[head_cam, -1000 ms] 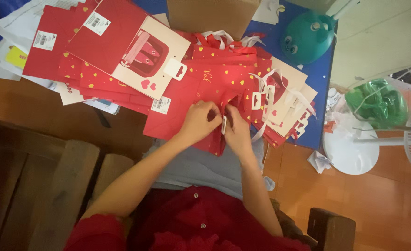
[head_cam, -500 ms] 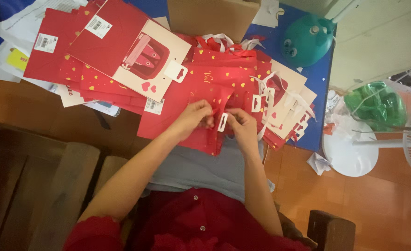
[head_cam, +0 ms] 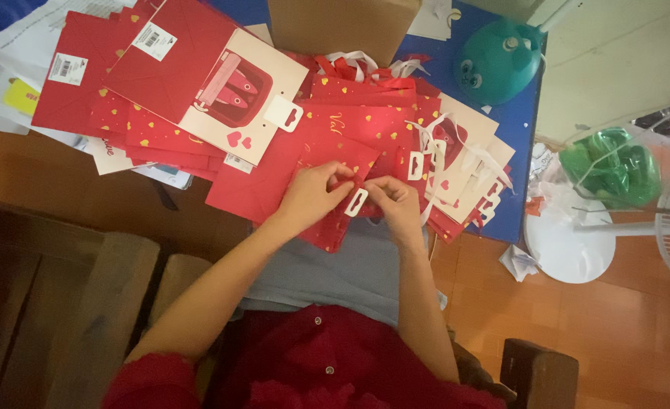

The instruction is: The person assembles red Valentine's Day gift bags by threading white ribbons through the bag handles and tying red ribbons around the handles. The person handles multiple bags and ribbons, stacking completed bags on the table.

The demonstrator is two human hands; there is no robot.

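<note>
While both hands pinch a white hang tab (head_cam: 355, 201) w/ closed fingers, left hand (head_cam: 314, 195) & right hand (head_cam: 396, 206) work one red gift bag (head_cam: 327, 163). Tabbed bags (head_cam: 456, 163) piled right; more appear left to do.

Both hands meet over a red gift bag (head_cam: 327, 163) with gold hearts, the left hand (head_cam: 312, 195) and right hand (head_cam: 396, 206) pinching a small white hang tag (head_cam: 355, 202), among more red bags (head_cam: 176, 83) on the bench (head_cam: 70, 189).
</note>
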